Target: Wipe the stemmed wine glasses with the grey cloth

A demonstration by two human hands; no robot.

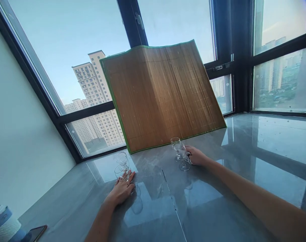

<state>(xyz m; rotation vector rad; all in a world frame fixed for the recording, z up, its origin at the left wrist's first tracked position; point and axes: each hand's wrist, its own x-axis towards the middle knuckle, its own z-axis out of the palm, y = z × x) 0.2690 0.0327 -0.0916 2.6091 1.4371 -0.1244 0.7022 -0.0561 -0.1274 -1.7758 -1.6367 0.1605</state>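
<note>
Two pairs of clear stemmed glasses stand on the glossy grey surface, one pair by each hand. My left hand (123, 190) is around the stem of the nearer left glass (119, 170), its foot showing beside my thumb. Just behind it is another glass (122, 157). My right hand (196, 156) is closed at the stem of the nearer right glass (179, 149); something small and whitish shows at its fingers, too unclear to name. The farther right glass (175, 140) stands behind that one, partly overlapped by it.
A brown woven mat (165, 97) with green edging leans upright against the dark window frame (92, 112) behind the glasses. A lidded cup (5, 223) and a phone (37, 233) sit at the near left. A pale wall (22, 127) bounds the left side.
</note>
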